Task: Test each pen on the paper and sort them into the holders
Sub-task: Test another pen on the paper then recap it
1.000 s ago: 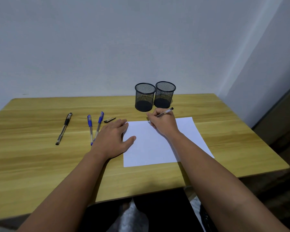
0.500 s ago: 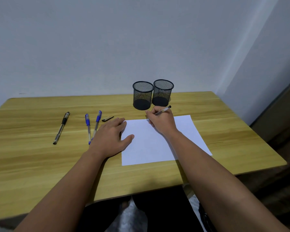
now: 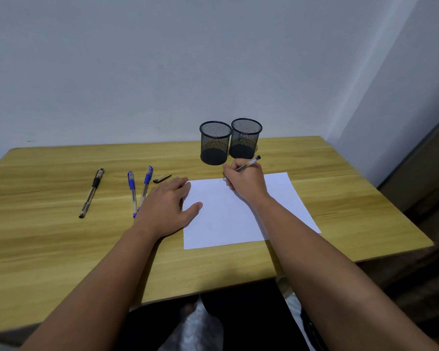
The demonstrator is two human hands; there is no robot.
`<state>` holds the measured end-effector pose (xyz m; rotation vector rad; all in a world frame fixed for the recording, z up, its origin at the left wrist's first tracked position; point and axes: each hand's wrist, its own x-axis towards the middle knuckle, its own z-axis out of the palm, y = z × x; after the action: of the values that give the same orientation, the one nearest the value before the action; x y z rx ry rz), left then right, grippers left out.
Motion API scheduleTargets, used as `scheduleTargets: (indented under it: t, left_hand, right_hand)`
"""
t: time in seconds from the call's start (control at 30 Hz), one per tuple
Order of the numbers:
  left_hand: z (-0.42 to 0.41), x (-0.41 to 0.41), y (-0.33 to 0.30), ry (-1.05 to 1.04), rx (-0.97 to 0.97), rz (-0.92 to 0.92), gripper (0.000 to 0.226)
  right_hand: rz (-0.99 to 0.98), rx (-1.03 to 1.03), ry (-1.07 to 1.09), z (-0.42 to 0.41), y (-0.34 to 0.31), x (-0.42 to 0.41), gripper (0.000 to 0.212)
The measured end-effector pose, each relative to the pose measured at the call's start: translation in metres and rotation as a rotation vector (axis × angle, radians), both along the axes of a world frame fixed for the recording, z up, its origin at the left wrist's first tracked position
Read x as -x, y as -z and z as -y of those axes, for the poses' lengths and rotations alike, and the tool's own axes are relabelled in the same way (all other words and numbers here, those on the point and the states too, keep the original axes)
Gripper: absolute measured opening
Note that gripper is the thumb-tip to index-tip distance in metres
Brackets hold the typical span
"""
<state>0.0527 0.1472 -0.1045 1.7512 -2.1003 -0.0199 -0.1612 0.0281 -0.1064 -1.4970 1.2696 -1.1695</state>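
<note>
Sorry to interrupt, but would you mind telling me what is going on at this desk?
A person is testing pens. The right hand holds an uncapped pen with its tip at the far edge of the paper, while the left hand lies flat at the sheet's left edge. Three capped pens and a loose cap lie on the desk to the left. Both mesh holders look empty.

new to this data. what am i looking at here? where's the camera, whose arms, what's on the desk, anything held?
No robot here: a person's two bare arms, filmed by one wide-angle camera on their head, looking down. The right hand has a grip on a pen, tip at the white paper. The left hand lies flat at the paper's left edge. On the wooden desk: two empty black mesh holders, a black pen, two blue-capped pens, and a loose black cap.
</note>
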Motion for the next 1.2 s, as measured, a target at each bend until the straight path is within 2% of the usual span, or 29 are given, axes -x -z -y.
scheduleTargets:
  t: [0.63,0.97,1.2]
  left_hand:
    - [-0.0012,0.0005,-0.0003,0.001,0.018,-0.006,0.072]
    - [-0.0009,0.0009,-0.0013,-0.001,0.000,0.003,0.073]
    - [-0.0027,0.0023,-0.0035,-0.007,0.000,0.008,0.073]
  right_hand:
    - [-0.054,0.033,0.060,-0.0020,-0.0016,-0.0010,0.036]
    - [-0.051,0.046,0.099,-0.0032,-0.0044,0.0006,0.045]
    - [-0.106,0.051,0.106,-0.0015,-0.0024,-0.0013,0.031]
